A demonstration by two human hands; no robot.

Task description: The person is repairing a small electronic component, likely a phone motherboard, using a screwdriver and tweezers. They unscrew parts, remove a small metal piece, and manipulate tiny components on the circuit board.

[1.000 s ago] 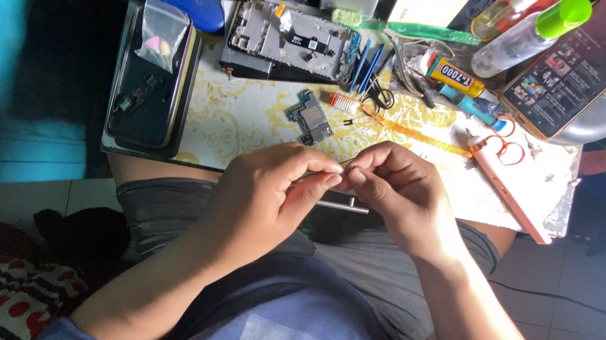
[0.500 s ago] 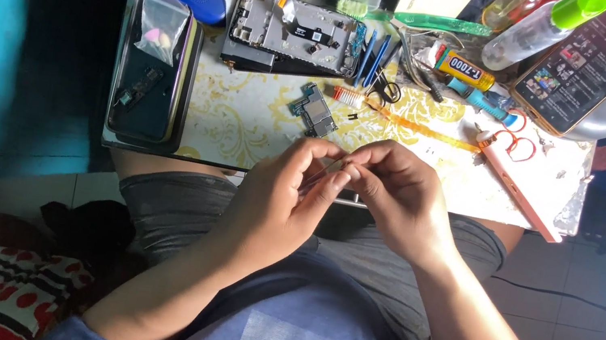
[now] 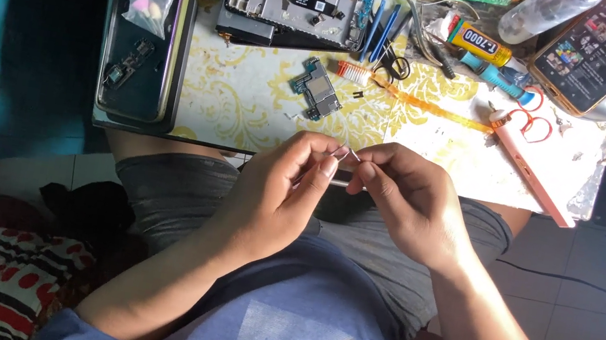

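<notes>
A thin metal pin (image 3: 348, 154) is pinched between the fingertips of the left hand (image 3: 292, 185) and the right hand (image 3: 405, 199), just below the near edge of the worktop (image 3: 248, 103) and above the lap. Both hands are closed around it, thumb against forefinger; what else they hold, if anything, cannot be told. The pin's long axis is seen running roughly level, left to right and tilted slightly, with the bright tip turned up towards the worktop edge; its other end is hidden by the fingers. Beyond that edge, a small circuit board (image 3: 317, 89) lies loose, with an opened phone (image 3: 294, 0) farther back. Because the pin is held over the lap rather than over the worktop, a slip of either grip would likely send it down into clothing or onto the floor. Too hard a squeeze might also bend so slender a piece.
</notes>
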